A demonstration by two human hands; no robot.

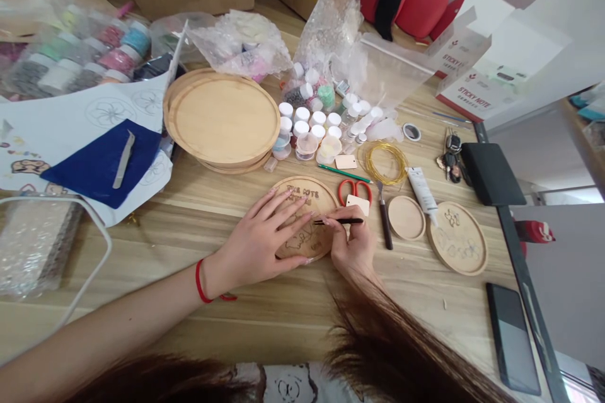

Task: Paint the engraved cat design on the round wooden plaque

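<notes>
A round wooden plaque [326, 196] with raised lettering and a line drawing lies in front of me. My left hand [265, 236] rests flat across its left side, fingers spread, covering part of the drawing. At the plaque's right edge, my right hand [352, 242] is closed around slim black tweezers [347, 221], their tips pointing left at the drawing near my left fingers. Just beyond that hand are red-handled scissors [347, 186], partly under a small pale card [358, 204]. A dark-handled palette knife [385, 220] and a small round wooden tray [406, 217] lie to its right.
Stacked round wooden trays [222, 116] stand at back left, beside white-lidded jars [301, 114]. A gold wire coil [386, 162], a glue tube [422, 190] and another drawn-on wooden plaque [457, 238] sit right. Silver tweezers [123, 160] lie on blue cloth [94, 167]; a phone [513, 337] is near the right edge.
</notes>
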